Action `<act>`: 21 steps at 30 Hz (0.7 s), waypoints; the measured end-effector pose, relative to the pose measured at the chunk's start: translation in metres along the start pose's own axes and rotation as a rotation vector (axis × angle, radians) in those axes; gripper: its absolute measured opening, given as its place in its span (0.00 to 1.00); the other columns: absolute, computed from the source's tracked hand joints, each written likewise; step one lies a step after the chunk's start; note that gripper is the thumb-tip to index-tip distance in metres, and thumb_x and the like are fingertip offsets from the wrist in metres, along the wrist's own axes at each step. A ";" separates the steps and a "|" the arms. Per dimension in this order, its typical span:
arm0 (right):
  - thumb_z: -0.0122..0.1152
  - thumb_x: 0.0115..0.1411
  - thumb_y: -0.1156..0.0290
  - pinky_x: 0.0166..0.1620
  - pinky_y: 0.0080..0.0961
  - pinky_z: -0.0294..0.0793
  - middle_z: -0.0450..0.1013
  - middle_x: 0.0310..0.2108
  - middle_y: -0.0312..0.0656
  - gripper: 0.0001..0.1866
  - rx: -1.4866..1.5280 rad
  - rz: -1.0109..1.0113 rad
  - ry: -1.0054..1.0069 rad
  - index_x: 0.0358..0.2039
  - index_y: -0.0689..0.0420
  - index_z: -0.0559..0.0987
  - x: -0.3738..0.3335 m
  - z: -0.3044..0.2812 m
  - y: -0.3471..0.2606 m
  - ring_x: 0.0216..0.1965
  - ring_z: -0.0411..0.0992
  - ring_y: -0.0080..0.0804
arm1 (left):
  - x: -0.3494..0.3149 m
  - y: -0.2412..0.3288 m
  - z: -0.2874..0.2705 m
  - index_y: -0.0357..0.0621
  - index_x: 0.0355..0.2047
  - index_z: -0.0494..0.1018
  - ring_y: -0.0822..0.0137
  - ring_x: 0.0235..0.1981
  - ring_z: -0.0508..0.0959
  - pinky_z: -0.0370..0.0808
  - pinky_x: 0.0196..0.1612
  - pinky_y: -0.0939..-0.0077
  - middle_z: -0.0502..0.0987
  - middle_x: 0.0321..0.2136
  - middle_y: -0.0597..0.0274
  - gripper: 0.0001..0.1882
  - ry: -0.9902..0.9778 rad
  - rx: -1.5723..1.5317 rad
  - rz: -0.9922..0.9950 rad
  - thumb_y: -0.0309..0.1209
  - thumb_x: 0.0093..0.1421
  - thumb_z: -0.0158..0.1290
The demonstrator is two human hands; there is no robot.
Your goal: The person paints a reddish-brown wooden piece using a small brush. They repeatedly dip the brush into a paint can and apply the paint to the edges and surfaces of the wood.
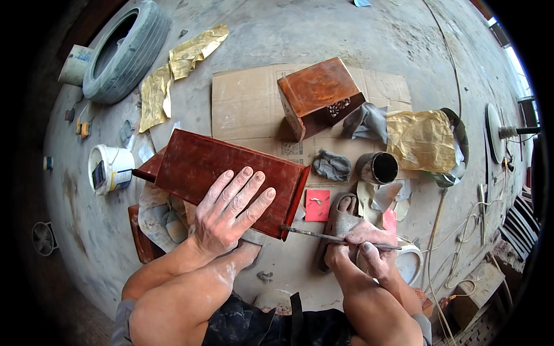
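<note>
Dark-red stained wooden box (184,158) lies tilted across the middle, its broad panel facing up and a raised edge strip along its right end. On that panel my left hand (228,213) rests flat, fingers stretched out and slightly spread. My right hand (372,245) pinches a thin, long-handled brush (314,233), pointing left. The tip of the brush meets the box's near right corner. Beneath the right hand is a sandalled foot (346,213). A red square of sandpaper (317,206) lies just right of the box.
Farther back, an orange-brown wooden box (320,86) with carving stands on flattened cardboard (242,106). Nearby are a grey rag (332,165), a dark-filled can (378,168) and crumpled gold paper (421,141). A white bucket (109,168) and tyre (124,55) stand left; cables (461,248) trail right.
</note>
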State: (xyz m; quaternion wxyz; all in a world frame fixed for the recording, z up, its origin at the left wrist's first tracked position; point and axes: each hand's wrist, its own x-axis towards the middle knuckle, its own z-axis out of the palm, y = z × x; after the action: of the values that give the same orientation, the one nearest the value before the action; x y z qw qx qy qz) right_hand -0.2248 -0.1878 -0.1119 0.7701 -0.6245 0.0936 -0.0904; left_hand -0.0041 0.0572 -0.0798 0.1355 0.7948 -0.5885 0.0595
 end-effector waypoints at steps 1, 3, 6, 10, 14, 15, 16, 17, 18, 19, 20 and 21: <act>0.52 0.59 0.80 0.47 0.33 0.77 0.81 0.39 0.55 0.13 -0.043 -0.017 -0.032 0.41 0.65 0.82 0.003 -0.003 -0.005 0.40 0.78 0.41 | 0.001 0.000 0.001 0.47 0.57 0.75 0.53 0.61 0.73 0.70 0.62 0.54 0.75 0.58 0.52 0.23 0.007 -0.004 -0.001 0.26 0.62 0.46; 0.52 0.59 0.80 0.46 0.33 0.77 0.81 0.39 0.54 0.13 -0.077 -0.030 -0.085 0.40 0.65 0.82 0.006 -0.005 -0.012 0.39 0.78 0.41 | 0.002 -0.001 0.003 0.47 0.57 0.75 0.53 0.61 0.73 0.70 0.62 0.53 0.75 0.58 0.52 0.23 0.017 -0.014 -0.002 0.26 0.61 0.46; 0.53 0.59 0.79 0.46 0.32 0.77 0.81 0.38 0.54 0.12 -0.004 -0.009 -0.096 0.40 0.65 0.83 0.006 -0.003 -0.012 0.39 0.78 0.41 | 0.002 -0.001 0.003 0.48 0.57 0.75 0.53 0.61 0.73 0.71 0.62 0.53 0.75 0.58 0.52 0.23 0.015 -0.008 -0.005 0.26 0.61 0.46; 0.53 0.61 0.76 0.45 0.33 0.76 0.81 0.38 0.53 0.12 0.057 -0.004 0.008 0.41 0.65 0.82 -0.002 -0.002 -0.002 0.39 0.78 0.41 | 0.001 -0.001 0.002 0.48 0.57 0.75 0.51 0.61 0.73 0.71 0.61 0.53 0.74 0.58 0.50 0.23 0.015 -0.014 -0.008 0.26 0.61 0.47; 0.54 0.67 0.70 0.41 0.33 0.76 0.79 0.38 0.52 0.13 0.308 -0.036 0.240 0.44 0.65 0.81 -0.010 -0.010 0.019 0.40 0.77 0.40 | 0.000 -0.003 0.003 0.46 0.56 0.76 0.47 0.60 0.73 0.70 0.61 0.51 0.73 0.58 0.46 0.24 0.051 -0.078 -0.020 0.25 0.59 0.47; 0.54 0.69 0.66 0.38 0.32 0.75 0.78 0.38 0.50 0.15 0.379 0.002 0.241 0.47 0.65 0.79 -0.009 -0.013 0.015 0.39 0.77 0.37 | -0.002 -0.005 0.005 0.45 0.56 0.76 0.44 0.60 0.73 0.69 0.61 0.49 0.72 0.59 0.43 0.26 0.079 -0.155 -0.022 0.22 0.55 0.49; 0.53 0.70 0.66 0.37 0.30 0.75 0.78 0.38 0.50 0.15 0.404 -0.023 0.271 0.47 0.64 0.79 -0.006 -0.014 0.015 0.38 0.76 0.36 | -0.003 -0.005 0.005 0.44 0.56 0.75 0.43 0.60 0.73 0.69 0.62 0.47 0.72 0.59 0.42 0.30 0.110 -0.272 -0.055 0.18 0.50 0.50; 0.53 0.70 0.66 0.37 0.30 0.74 0.78 0.38 0.51 0.15 0.403 -0.039 0.271 0.48 0.64 0.79 -0.004 -0.015 0.012 0.37 0.76 0.36 | -0.005 -0.006 0.005 0.44 0.57 0.75 0.43 0.60 0.72 0.68 0.62 0.47 0.72 0.59 0.42 0.32 0.128 -0.301 -0.052 0.17 0.48 0.51; 0.52 0.70 0.66 0.37 0.30 0.74 0.77 0.38 0.51 0.15 0.402 -0.054 0.270 0.49 0.64 0.79 -0.001 -0.016 0.009 0.36 0.75 0.35 | -0.006 -0.008 0.006 0.43 0.57 0.75 0.43 0.60 0.72 0.68 0.62 0.47 0.72 0.59 0.41 0.33 0.145 -0.330 -0.050 0.16 0.46 0.52; 0.52 0.70 0.67 0.38 0.30 0.74 0.78 0.38 0.51 0.16 0.335 -0.109 0.268 0.49 0.64 0.79 0.002 -0.015 0.007 0.35 0.75 0.35 | -0.007 -0.008 0.007 0.43 0.57 0.74 0.43 0.60 0.72 0.68 0.63 0.47 0.72 0.59 0.41 0.34 0.155 -0.340 -0.048 0.16 0.46 0.54; 0.52 0.70 0.67 0.38 0.30 0.73 0.78 0.38 0.51 0.16 0.267 -0.162 0.266 0.49 0.64 0.79 0.005 -0.012 0.006 0.34 0.74 0.35 | -0.007 -0.007 0.008 0.42 0.57 0.74 0.43 0.60 0.72 0.68 0.63 0.47 0.72 0.59 0.41 0.33 0.178 -0.371 -0.063 0.16 0.46 0.54; 0.52 0.70 0.67 0.38 0.30 0.73 0.78 0.38 0.51 0.16 0.199 -0.215 0.263 0.50 0.64 0.78 0.008 -0.010 0.004 0.34 0.74 0.35 | -0.007 -0.006 0.009 0.42 0.57 0.74 0.42 0.60 0.72 0.68 0.63 0.47 0.72 0.59 0.41 0.32 0.200 -0.402 -0.080 0.16 0.47 0.55</act>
State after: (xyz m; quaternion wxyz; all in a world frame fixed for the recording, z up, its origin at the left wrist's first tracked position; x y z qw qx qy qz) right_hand -0.2192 -0.1982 -0.1178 0.7951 -0.5344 0.1168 -0.2619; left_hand -0.0014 0.0627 -0.0907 0.3511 0.7645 -0.5404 0.0143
